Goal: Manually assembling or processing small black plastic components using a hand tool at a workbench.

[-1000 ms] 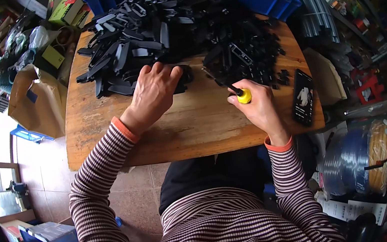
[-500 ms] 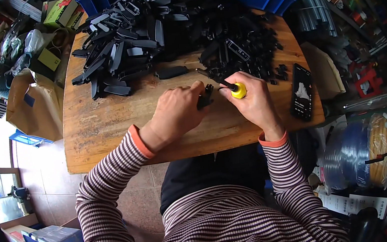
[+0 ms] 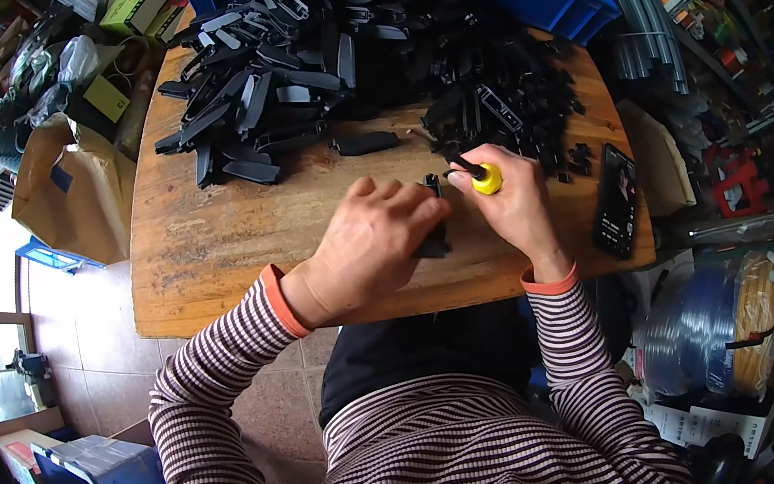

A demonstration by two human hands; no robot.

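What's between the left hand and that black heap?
A loose black piece lies on the wooden table between left hand and heap, in the head view.

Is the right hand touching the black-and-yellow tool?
Touching. The head view shows the right hand closed around the black-and-yellow tool, with no gap between them.

The table (image 3: 202, 226) lies open at left, but heaped black parts (image 3: 306, 82) block its back and a phone (image 3: 615, 201) its right.
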